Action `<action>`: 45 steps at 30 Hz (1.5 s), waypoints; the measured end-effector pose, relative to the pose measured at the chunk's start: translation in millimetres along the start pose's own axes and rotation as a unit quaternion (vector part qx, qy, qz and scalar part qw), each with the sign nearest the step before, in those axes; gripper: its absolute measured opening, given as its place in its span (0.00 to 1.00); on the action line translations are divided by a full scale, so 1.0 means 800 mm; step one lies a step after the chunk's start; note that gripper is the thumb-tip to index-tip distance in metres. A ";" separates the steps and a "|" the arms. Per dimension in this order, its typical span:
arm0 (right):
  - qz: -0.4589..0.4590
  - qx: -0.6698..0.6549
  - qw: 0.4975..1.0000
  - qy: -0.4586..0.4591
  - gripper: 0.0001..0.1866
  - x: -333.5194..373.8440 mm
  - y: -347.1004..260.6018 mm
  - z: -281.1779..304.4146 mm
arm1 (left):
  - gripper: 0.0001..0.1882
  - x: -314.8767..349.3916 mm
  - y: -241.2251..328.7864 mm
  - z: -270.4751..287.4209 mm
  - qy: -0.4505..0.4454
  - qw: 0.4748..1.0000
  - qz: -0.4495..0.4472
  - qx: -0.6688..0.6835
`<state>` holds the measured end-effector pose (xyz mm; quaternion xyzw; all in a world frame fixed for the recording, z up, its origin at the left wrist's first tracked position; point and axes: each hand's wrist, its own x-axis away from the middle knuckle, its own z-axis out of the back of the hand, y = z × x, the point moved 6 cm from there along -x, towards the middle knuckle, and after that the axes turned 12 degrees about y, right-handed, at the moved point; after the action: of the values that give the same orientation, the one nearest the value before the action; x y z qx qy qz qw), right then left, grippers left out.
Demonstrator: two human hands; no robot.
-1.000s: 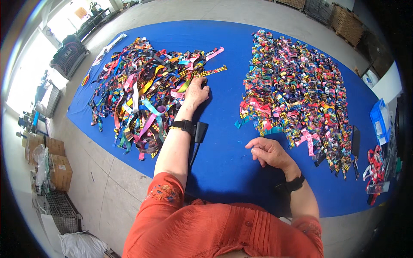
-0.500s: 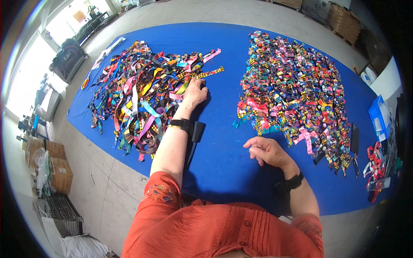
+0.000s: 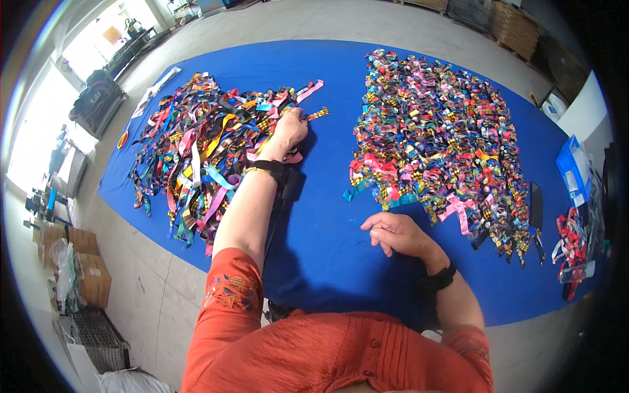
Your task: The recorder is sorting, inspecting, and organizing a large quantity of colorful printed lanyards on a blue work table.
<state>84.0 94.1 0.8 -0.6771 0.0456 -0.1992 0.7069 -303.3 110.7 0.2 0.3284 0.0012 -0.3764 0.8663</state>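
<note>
blue cloth (image 3: 321,196) lies beneath a tangled heap of flat multicoloured straps (image 3: 195,164) left of the left hand (image 3: 291,128), which is curled, touching its edge, grip unclear; the right hand (image 3: 396,234) is half-curled, empty

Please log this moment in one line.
left hand: at loose ribbon pile, grip unclear | right hand: half-curled, nothing visibly held | nearby: dense ribbon pile, blue tabletop

Blue table (image 3: 327,177), tangled straps (image 3: 196,147), close-packed straps (image 3: 436,134)
</note>
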 end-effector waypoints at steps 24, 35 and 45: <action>0.032 -0.027 0.999 0.004 0.12 0.002 0.009 0.000 | 0.08 0.126 0.104 0.061 0.086 0.968 -0.053 0.231; 0.106 -0.127 0.979 0.118 0.32 0.006 -0.023 0.021 | 0.06 0.294 0.201 0.068 -0.119 0.946 -0.210 0.217; 0.134 0.030 0.979 0.148 0.29 0.044 -0.079 0.038 | 0.08 0.321 0.233 0.060 -0.160 0.919 -0.267 0.243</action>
<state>112.7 110.3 72.0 -0.6062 0.2339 -0.2021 0.7328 -9.3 9.6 80.0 0.4517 -0.1413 -0.6298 0.6159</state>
